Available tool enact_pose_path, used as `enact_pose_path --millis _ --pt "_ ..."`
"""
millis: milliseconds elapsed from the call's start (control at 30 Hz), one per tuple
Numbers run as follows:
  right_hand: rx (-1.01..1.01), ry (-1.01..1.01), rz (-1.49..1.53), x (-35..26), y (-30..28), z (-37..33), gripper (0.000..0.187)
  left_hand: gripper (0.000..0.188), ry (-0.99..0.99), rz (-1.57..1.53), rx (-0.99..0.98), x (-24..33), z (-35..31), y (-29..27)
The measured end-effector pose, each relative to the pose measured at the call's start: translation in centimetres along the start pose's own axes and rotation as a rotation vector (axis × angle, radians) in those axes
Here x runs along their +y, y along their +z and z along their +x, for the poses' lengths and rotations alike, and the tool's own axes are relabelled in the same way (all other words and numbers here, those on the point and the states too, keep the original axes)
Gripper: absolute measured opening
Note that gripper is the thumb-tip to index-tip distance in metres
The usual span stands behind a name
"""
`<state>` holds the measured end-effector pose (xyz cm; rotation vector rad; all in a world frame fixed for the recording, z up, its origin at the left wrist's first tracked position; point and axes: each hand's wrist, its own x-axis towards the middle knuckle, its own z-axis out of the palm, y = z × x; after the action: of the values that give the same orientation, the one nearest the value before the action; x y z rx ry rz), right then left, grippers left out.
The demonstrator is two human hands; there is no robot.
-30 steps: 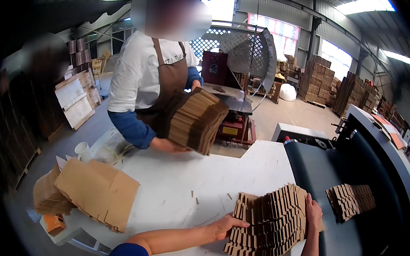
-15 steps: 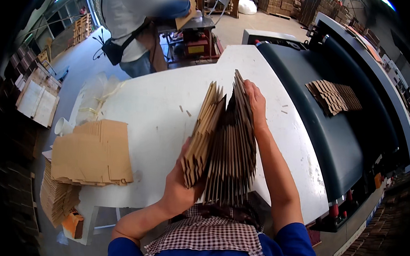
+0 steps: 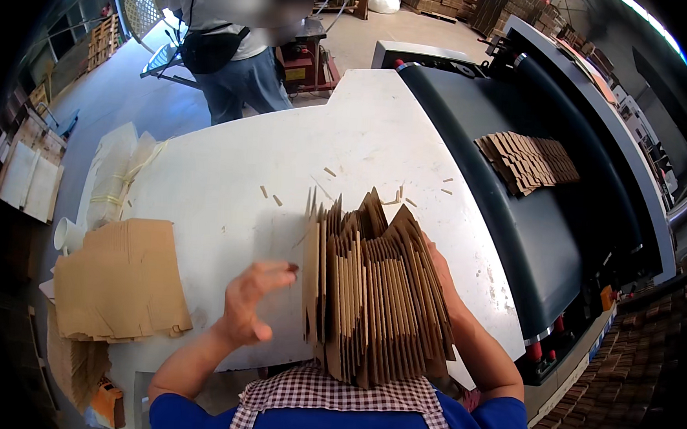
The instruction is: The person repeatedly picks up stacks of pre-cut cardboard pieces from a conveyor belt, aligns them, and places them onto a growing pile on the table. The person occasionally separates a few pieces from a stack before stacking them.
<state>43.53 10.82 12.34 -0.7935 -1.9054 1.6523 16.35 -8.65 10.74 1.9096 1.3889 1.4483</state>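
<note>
A thick bundle of brown die-cut cardboard pieces [image 3: 374,295] stands on edge at the table's near side, against my checked apron, its sheets fanned apart at the top. My right hand [image 3: 441,271] is pressed along the bundle's right side and steadies it; most of its fingers are hidden behind the sheets. To the left, my left hand [image 3: 253,299] is off the bundle, fingers apart and holding nothing. Small cardboard scraps [image 3: 400,196] lie beyond the bundle on the white table [image 3: 244,161].
At the left, flat cardboard sheets [image 3: 123,284] lie beside a white cup [image 3: 68,235] and a plastic-wrapped roll [image 3: 114,177]. On the right, a dark conveyor belt [image 3: 460,111] carries another cardboard bundle [image 3: 529,161]. A person [image 3: 242,67] stands beyond the table.
My left hand has let go of the bundle and moved left, opening. The bundle has come down nearer to me and spread wider. More scraps lie on the table. The person beyond has shifted.
</note>
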Motion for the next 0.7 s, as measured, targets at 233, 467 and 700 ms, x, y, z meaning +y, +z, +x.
enact_pose_path --millis 233,467,700 --pt "-0.286 0.204 0.117 -3.0 -1.8 -2.6 0.093 0.127 -0.167 -0.752 -0.275 -4.7 15.0 0.2" --pt "-0.424 0.309 0.192 -8.3 -1.1 -4.4 0.094 0.129 -0.141 -0.864 -0.723 -3.5 16.2 4.6" --pt "-0.362 0.59 0.327 -9.3 -0.7 -4.9 0.084 0.129 -0.251 -0.991 -0.696 -3.9 15.5 5.0"
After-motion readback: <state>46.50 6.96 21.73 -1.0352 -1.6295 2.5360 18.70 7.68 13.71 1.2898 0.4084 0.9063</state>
